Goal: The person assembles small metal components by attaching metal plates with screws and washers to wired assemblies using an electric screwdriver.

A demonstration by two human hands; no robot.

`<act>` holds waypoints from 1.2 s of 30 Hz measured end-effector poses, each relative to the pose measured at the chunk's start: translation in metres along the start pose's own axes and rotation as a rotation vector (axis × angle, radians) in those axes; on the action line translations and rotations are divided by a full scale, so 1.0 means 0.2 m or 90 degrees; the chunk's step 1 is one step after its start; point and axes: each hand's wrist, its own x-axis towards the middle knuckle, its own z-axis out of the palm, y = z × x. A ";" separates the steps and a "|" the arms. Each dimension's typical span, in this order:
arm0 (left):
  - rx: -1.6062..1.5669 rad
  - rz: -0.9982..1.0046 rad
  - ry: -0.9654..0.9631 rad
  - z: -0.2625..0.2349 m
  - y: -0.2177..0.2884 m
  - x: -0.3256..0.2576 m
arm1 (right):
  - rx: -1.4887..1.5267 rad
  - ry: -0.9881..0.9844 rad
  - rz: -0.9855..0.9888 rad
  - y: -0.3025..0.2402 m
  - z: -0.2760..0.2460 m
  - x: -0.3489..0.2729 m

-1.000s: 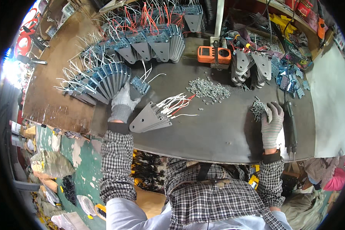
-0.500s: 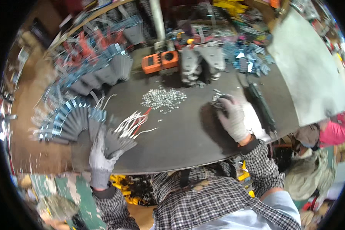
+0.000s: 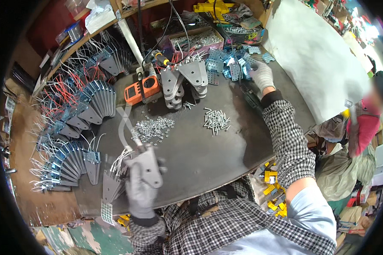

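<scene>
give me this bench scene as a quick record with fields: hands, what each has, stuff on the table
left hand: gloved left hand lifts a grey metal bracket with white wires above the table's near edge
right hand: gloved right hand reaches to the far right, on a heap of small blue perforated plates
table: dark round table
loose parts: pile of nuts; cluster of screws
tool: orange meter beside stacked brackets
left side: fanned rows of wired brackets
</scene>
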 end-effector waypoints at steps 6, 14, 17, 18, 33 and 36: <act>-0.139 -0.207 -0.015 0.09 -0.34 0.15 | 0.078 0.192 -0.116 -0.05 -0.14 -0.10; -0.122 -0.260 -0.041 0.03 -0.45 0.19 | 0.024 0.169 -0.007 0.13 -0.15 -0.13; -0.204 -0.237 -0.020 -0.02 -0.49 0.18 | 0.018 0.126 0.008 0.05 -0.12 -0.20; -0.204 -0.239 -0.020 -0.03 -0.49 0.18 | -0.009 0.107 0.016 0.01 -0.12 -0.21; -0.222 -0.226 -0.010 -0.02 -0.48 0.17 | 0.422 -0.056 -0.277 -0.13 -0.26 -0.32; -0.070 -0.190 -0.019 0.08 -0.47 0.17 | 0.234 -0.389 -0.513 -0.42 -0.40 -0.61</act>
